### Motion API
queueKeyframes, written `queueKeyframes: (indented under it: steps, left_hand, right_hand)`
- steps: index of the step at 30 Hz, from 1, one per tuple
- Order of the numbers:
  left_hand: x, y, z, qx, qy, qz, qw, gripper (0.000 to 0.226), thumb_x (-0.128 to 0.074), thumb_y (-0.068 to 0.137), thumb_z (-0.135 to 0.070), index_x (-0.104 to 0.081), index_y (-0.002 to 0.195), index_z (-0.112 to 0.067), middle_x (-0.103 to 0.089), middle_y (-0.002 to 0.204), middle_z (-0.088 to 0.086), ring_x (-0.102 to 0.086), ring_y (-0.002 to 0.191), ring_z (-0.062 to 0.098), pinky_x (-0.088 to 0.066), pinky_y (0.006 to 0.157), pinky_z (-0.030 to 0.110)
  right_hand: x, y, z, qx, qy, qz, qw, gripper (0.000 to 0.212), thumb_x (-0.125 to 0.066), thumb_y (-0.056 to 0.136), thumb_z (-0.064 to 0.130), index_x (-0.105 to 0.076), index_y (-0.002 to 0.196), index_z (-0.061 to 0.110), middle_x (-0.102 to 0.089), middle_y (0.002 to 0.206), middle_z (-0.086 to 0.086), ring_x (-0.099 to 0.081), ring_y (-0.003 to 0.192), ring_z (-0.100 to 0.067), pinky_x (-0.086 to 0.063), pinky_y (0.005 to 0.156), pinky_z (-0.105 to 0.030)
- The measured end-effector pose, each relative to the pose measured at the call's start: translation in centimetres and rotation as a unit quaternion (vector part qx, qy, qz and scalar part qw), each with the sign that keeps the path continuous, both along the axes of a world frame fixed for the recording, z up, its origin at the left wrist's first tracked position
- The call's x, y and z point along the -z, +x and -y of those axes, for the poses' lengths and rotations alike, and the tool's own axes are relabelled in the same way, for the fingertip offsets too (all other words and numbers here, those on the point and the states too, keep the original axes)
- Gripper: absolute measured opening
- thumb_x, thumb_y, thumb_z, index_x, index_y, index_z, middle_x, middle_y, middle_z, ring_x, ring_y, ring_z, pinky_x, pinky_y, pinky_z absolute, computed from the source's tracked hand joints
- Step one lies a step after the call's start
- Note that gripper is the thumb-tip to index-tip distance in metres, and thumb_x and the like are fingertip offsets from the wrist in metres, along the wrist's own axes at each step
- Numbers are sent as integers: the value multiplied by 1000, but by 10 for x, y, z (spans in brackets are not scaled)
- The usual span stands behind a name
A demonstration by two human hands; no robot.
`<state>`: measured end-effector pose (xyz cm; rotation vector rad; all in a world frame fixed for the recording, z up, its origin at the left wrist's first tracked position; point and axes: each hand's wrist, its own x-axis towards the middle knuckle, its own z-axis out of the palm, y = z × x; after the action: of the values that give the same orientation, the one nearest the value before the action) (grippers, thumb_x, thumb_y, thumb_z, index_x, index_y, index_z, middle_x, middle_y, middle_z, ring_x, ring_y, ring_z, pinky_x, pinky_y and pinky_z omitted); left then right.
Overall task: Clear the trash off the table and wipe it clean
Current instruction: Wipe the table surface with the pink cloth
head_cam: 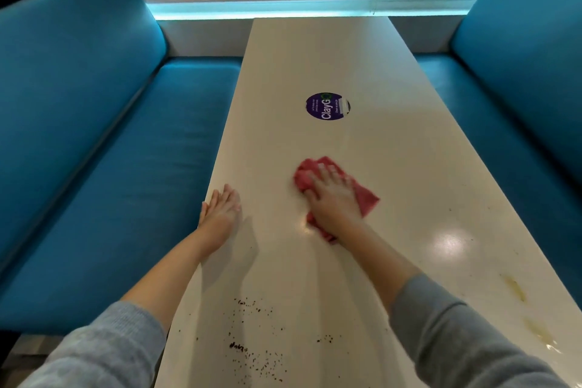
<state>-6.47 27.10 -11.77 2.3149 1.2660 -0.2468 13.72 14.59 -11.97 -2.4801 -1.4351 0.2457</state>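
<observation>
Because my right hand [333,198] lies spread flat on the red cloth [368,195], pressing it down, the cloth's middle is hidden. Only its bunched far end, a corner to the right and a bit by my wrist show. The cloth sits midway along the table [315,57], nearer me than the round purple sticker [326,106], whose small print I cannot read. My left hand [222,214] rests open, fingers straight and together, at the table's left edge. The frame cuts off the table's near end. I count one cloth, one sticker, two yellowish smears [515,288] by the right edge, two blue benches [110,183], and dark crumbs [255,353] near me, too small and scattered to count.
</observation>
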Motion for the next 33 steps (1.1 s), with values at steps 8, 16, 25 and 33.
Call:
queueKeyframes:
  steps: [8,16,25,33]
  left_hand:
    - [3,3,17,-12,74,10,997,50,-14,105,-22,5,151,-16,15,158,0,14,146,19,11,115,36]
    - [12,2,25,-38,152,29,987,52,-12,103,-32,7,150,-23,15,157,-10,14,145,10,13,115,31]
    - [15,1,27,-40,138,38,989,51,-12,103,-31,5,150,-26,13,156,-14,15,144,7,14,115,30]
    - [11,0,26,-39,128,32,991,51,-12,103,-31,5,150,-26,13,157,-12,15,144,9,14,115,32]
  right_hand:
    - [-4,-87,30,-176,17,-21,984,66,-1,92,53,-21,150,28,-8,160,-2,0,148,-22,10,118,-46]
    - [-4,-10,-88,-102,3,11,995,51,-21,102,38,-23,151,23,-14,159,-7,-7,147,-28,1,116,-51]
    - [3,148,-30,147,-9,-4,989,52,-19,100,36,-18,152,25,-12,160,-5,-9,147,-27,-1,118,-51]
    - [8,153,146,300,-6,13,954,54,-20,101,39,-19,151,22,-15,159,-7,-9,147,-27,0,118,-50]
